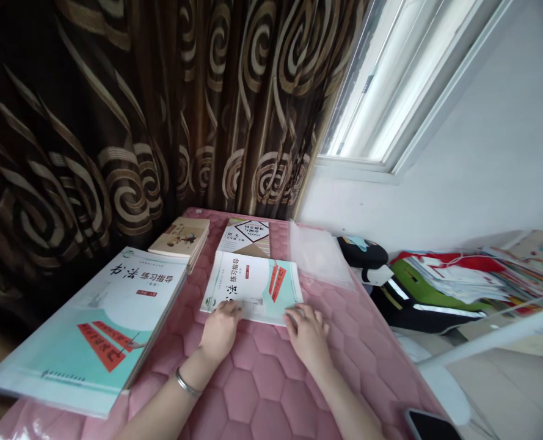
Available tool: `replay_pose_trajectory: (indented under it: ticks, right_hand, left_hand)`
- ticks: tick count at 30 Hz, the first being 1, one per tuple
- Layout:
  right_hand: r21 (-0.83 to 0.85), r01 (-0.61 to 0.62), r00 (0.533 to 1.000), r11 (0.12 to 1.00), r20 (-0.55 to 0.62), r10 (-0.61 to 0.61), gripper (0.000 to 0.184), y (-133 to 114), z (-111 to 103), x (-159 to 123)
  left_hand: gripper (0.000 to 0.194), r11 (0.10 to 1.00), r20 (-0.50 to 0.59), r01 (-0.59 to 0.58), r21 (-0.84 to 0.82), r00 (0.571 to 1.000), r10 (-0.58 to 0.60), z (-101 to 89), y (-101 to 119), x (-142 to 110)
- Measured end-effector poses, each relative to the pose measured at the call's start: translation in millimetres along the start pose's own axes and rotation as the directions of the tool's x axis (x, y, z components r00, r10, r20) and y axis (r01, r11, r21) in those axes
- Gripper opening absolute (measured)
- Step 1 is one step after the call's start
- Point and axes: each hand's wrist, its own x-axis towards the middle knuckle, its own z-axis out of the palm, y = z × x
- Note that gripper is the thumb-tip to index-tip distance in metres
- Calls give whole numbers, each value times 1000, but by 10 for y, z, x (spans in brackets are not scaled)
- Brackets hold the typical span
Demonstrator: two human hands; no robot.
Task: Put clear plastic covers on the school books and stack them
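A white and teal exercise book lies flat in the middle of a pink quilted surface. My left hand, a metal bangle on its wrist, rests on the book's near left edge with fingers curled onto the cover. My right hand touches the near right corner, fingers bent against the edge. Whether either hand grips the book or only presses on it does not show. Behind this book lies another booklet with a diamond pattern on its cover.
A larger copy of the teal book sits on a stack at the left, a tan book behind it. A clear plastic sleeve lies at the right. Dark swirl curtains hang behind. A phone and piled papers lie right.
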Motion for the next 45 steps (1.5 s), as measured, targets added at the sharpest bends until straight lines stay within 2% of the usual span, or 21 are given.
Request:
replay_pose_trajectory:
  ticks: [5, 9, 12, 16, 24, 29, 33, 38, 42, 45]
  right_hand:
    - [210, 211, 970, 955, 79, -231, 11, -419, 57, -7]
    - [263, 236, 962, 935, 70, -263, 1, -688, 181, 72]
    - [266, 228, 966, 937, 62, -252, 7, -748, 236, 129]
    - [264, 205, 974, 943, 44, -224, 7, -591, 191, 141]
    - [144, 133, 988, 981, 63, -143, 8, 119, -35, 40]
    - [136, 29, 994, 990, 99, -43, 12, 404, -67, 28]
    - [265, 12, 994, 964, 105, -42, 15, 537, -69, 40]
    - [388, 47, 992, 920, 89, -89, 17, 628, -58, 45]
    - [360, 75, 990, 930, 83, -112, 19, 648, -49, 41]
    - [282, 93, 989, 955, 85, -121, 16, 607, -50, 38]
  left_hand:
    - [23, 999, 13, -9, 34, 1000, 9, -26, 0, -9]
    - [22, 1000, 6, -7, 19, 1000, 7, -15, -24, 15]
    - [20, 1000, 2, -12, 11, 1000, 12, -10, -55, 38]
    - [17, 999, -22, -24, -34, 999, 23, -43, -146, 40]
    - [18, 995, -65, 46, -88, 997, -52, -229, -499, -54]
    - [18, 980, -61, 94, -176, 992, -107, -238, -682, -81]
    - [20, 968, -62, 122, -217, 988, -139, -204, -739, -85]
    - [36, 953, -58, 125, -277, 988, -146, -161, -809, -82]
    - [43, 956, -29, 130, -261, 989, -143, -185, -798, -87]
    - [40, 986, -22, 103, -134, 994, -107, -221, -693, -96]
